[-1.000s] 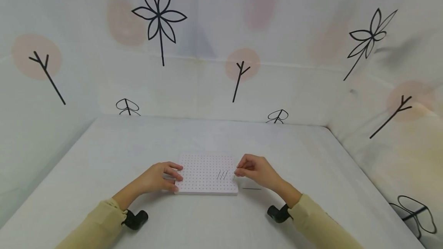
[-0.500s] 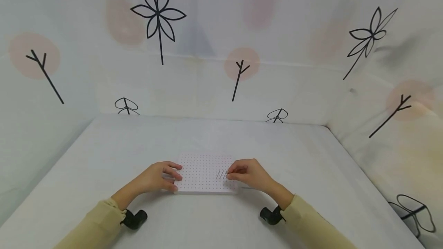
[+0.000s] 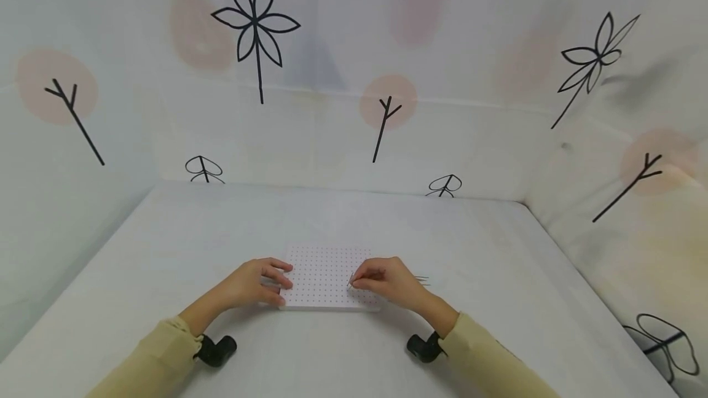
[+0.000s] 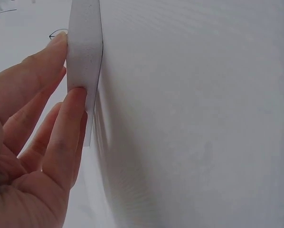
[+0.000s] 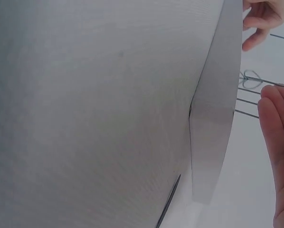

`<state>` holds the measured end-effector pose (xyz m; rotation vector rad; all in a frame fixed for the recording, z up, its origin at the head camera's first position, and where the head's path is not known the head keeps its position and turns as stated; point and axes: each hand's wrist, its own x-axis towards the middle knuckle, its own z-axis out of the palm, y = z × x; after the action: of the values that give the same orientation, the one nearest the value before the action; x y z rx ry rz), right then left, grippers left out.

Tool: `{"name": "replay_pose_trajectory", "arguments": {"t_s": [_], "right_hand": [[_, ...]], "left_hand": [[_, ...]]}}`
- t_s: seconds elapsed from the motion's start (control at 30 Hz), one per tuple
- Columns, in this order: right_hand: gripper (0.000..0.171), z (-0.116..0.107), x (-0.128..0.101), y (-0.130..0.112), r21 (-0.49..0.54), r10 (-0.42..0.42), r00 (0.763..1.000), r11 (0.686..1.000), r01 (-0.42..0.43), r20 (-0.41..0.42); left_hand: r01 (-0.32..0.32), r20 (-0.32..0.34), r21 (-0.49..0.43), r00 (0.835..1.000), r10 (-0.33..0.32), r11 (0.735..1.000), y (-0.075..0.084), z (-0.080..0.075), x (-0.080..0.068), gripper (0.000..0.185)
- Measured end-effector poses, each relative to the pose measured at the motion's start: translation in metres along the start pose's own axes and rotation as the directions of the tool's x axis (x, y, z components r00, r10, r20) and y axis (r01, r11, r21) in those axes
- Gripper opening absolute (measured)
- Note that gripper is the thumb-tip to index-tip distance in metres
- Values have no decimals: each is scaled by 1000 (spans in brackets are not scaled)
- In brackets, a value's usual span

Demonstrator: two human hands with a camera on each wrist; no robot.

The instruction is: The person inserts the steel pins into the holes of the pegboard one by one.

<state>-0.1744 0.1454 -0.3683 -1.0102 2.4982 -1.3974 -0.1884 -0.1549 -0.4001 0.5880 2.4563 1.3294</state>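
Note:
A white pegboard (image 3: 321, 278) with rows of small holes lies flat before me. My left hand (image 3: 260, 283) rests at its left edge with loosely bent fingers; in the left wrist view, fingertips (image 4: 75, 95) touch the board's side wall. My right hand (image 3: 384, 278) is over the board's right part, pinching a thin dark metal pin (image 5: 265, 81) between thumb and fingers. Three similar pins (image 5: 246, 101) stand in the board in the right wrist view, close beside these fingers. From above, the right hand hides most of them.
Several loose thin pins (image 3: 422, 279) lie on the white tablecloth right of the board. Another loose pin (image 5: 169, 202) lies near the board's side wall in the right wrist view. Patterned white cloth walls (image 3: 321, 140) surround the table (image 3: 232, 226).
My right hand has moved left over the board with the pinched pin, now covering the standing pins. Loose pins on the right have come into sight. My left hand stays put.

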Motion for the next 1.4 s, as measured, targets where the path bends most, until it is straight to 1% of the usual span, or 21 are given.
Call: {"name": "replay_pose_trajectory", "arguments": {"t_s": [0.2, 0.27, 0.4, 0.57, 0.73, 0.87, 1.0, 1.2, 1.4], "right_hand": [[6, 6, 4, 26, -23, 19, 1000, 1000, -19, 1], [6, 7, 5, 29, -14, 23, 1000, 1000, -23, 3], [5, 8, 6, 31, -32, 23, 1000, 999, -22, 13], [4, 10, 8, 26, -138, 6, 1000, 990, -1, 30], [4, 12, 8, 23, -219, 37, 999, 975, -28, 35], [6, 12, 6, 23, -265, 58, 998, 963, -52, 15], [9, 8, 2, 26, -275, 64, 998, 959, -63, -7], [10, -2, -5, 30, -222, 50, 999, 974, -49, -3], [11, -10, -12, 32, -216, 71, 997, 974, -72, -13]], "left_hand": [[19, -9, -1, 1000, -19, 1000, 1, 0, 0, 23], [21, -13, 6, 1000, -21, 1000, 0, 0, 0, 22], [4, -7, 28, 1000, -4, 1000, 0, 0, 0, 22], [-7, 3, 19, 1000, 7, 1000, 2, 0, -1, 23], [-9, 1, 24, 1000, 9, 1000, 4, 0, -1, 23], [-4, 0, 20, 1000, 4, 1000, 4, 0, -1, 23], [6, -8, 26, 1000, -6, 1000, 3, 0, 0, 23], [8, -19, 53, 1000, -7, 999, 1, 0, 0, 22], [-2, -10, 32, 1000, 2, 999, 1, 1, 0, 23]]}}
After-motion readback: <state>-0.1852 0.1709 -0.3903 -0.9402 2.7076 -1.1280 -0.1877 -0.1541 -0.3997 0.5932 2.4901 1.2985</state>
